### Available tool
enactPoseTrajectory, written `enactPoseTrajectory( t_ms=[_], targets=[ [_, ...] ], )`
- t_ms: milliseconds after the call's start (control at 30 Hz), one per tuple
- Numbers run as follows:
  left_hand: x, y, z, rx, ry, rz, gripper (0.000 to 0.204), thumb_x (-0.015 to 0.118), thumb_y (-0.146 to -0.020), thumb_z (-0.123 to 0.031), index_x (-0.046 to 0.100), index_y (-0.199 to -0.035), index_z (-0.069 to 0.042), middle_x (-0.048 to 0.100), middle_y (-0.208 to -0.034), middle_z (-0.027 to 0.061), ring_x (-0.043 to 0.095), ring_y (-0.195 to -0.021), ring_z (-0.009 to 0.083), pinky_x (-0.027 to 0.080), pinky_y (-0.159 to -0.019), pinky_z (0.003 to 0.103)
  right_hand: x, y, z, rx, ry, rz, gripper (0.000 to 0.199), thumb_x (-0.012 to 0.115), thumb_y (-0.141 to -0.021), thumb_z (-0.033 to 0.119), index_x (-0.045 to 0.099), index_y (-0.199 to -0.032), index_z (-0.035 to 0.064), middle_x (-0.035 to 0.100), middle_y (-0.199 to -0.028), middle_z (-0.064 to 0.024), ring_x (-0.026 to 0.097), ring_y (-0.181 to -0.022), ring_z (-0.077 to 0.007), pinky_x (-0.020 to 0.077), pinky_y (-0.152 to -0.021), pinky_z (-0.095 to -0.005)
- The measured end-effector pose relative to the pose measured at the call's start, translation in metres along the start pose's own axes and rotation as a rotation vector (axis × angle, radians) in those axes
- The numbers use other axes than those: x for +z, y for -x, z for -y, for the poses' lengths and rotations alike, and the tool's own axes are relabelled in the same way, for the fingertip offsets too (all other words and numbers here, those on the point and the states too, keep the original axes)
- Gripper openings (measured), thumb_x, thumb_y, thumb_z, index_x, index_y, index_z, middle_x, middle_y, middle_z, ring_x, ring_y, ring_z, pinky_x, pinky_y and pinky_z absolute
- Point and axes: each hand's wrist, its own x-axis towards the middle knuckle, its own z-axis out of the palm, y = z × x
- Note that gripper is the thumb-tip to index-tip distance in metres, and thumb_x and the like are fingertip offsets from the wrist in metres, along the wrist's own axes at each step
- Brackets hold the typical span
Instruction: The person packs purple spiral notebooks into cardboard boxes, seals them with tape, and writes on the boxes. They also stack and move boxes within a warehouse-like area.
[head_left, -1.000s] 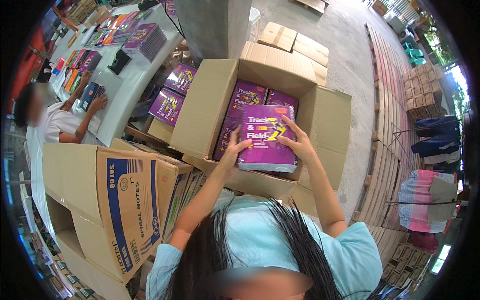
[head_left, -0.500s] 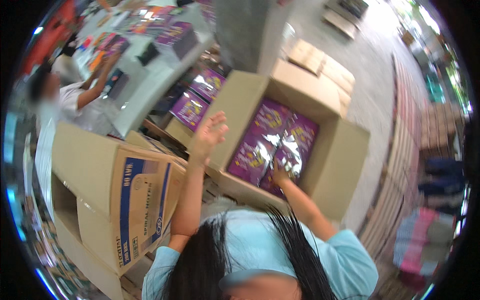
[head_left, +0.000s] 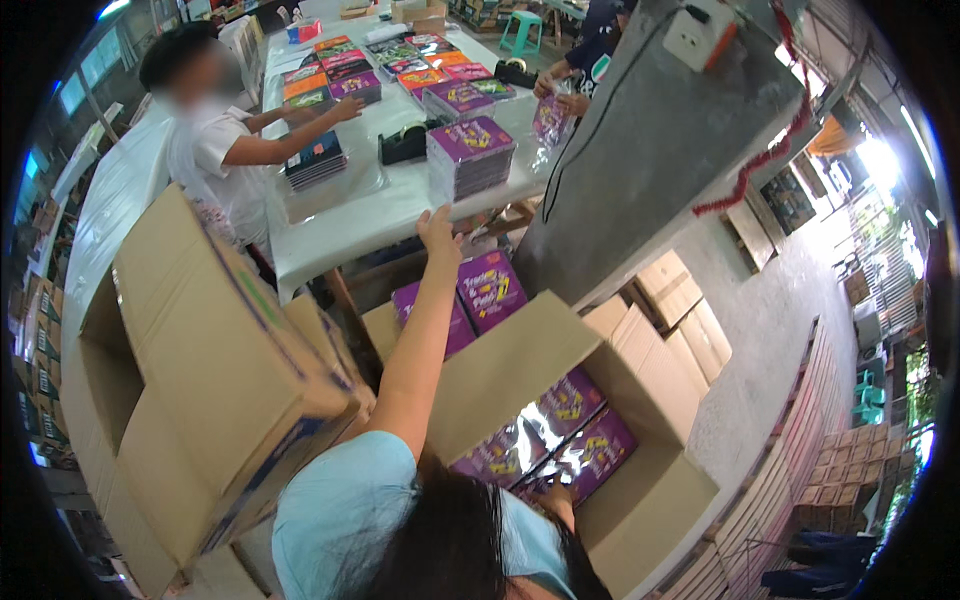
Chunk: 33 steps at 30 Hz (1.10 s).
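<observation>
My left hand [head_left: 438,233] is stretched forward at the table's near edge, fingers apart and holding nothing. Just beyond it on the table stands a stack of purple books [head_left: 468,165]. Down inside an open cardboard box [head_left: 640,385], my right hand [head_left: 555,492] lies with its fingers spread against purple books in clear shiny wrap [head_left: 590,455]. Part of that hand is in shadow. More wrapped purple books [head_left: 492,290] sit in another carton between the table and the open box, beneath my left forearm.
A big open carton [head_left: 210,370] stands at my left. The white-covered table [head_left: 310,240] carries a black tape dispenser [head_left: 403,143] and colourful book stacks [head_left: 335,65]. Two people work there, one handling books, one a clear bag. A grey pillar [head_left: 650,150] rises beside closed cartons [head_left: 665,290].
My view has swung up toward the table. My left hand has reached forward, from beside the box flap to near the purple stack. My right hand stays in the box.
</observation>
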Motion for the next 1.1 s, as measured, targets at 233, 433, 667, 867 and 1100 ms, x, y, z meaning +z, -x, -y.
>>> enactPoseTrajectory(
  t_ms=[233,433,667,867,1100],
  targets=[
    [0.04,-0.249,0.028,-0.023,-0.243,-0.2,0.088,0.077,-0.066,-0.042,0.033,-0.138,-0.015,0.037,-0.133,0.0147,0.04,-0.116,0.0375,0.039,-0.088,0.058,-0.149,0.062,0.172,-0.76,-0.486,-0.952,0.042,0.069,-0.075,0.008,0.058,-0.115,-0.0006,0.058,-0.114,-0.0213,0.056,-0.107,-0.0345,0.0448,-0.092,-0.0402],
    [0.086,-0.319,0.016,0.285,-0.75,-0.158,0.115,0.077,-0.053,-0.064,0.027,-0.144,-0.014,0.022,-0.14,0.0304,0.031,-0.128,0.044,0.031,-0.104,0.048,-0.163,0.042,0.296,-0.996,-0.185,-0.65,0.073,0.073,-0.073,0.022,0.04,-0.136,0.0084,0.028,-0.144,-0.0248,0.03,-0.132,-0.0444,0.0309,-0.105,-0.049],
    [0.071,-0.38,-0.021,0.436,-0.825,0.188,0.094,0.081,-0.057,-0.05,0.045,-0.131,-0.005,0.04,-0.135,0.0257,0.043,-0.121,0.0332,0.036,-0.1,0.039,-0.15,0.013,0.311,-0.769,0.081,-0.371,0.091,0.075,-0.072,0.033,0.024,-0.146,0.0212,0.005,-0.15,-0.0282,0.015,-0.134,-0.052,0.0271,-0.107,-0.0519],
    [0.072,-0.293,0.028,0.311,-0.323,0.0,0.082,0.084,-0.061,-0.015,0.037,-0.127,-0.006,0.053,-0.112,0.012,0.054,-0.096,0.0207,0.045,-0.084,0.033,-0.158,0.019,0.314,-0.702,-0.027,-0.424,0.09,0.076,-0.069,0.021,0.027,-0.144,0.0165,0.01,-0.147,-0.0306,0.016,-0.133,-0.0525,0.0279,-0.107,-0.0503],
    [0.042,-0.136,-0.015,1.435,-0.696,-0.19,0.084,0.082,-0.061,-0.007,0.036,-0.131,-0.005,0.05,-0.117,0.0149,0.048,-0.11,0.027,0.039,-0.094,0.04,-0.154,0.019,0.308,-0.767,-0.07,-0.513,0.087,0.075,-0.069,0.019,0.03,-0.143,0.0142,0.011,-0.148,-0.0298,0.019,-0.133,-0.0515,0.0283,-0.107,-0.0501]
  ],
)
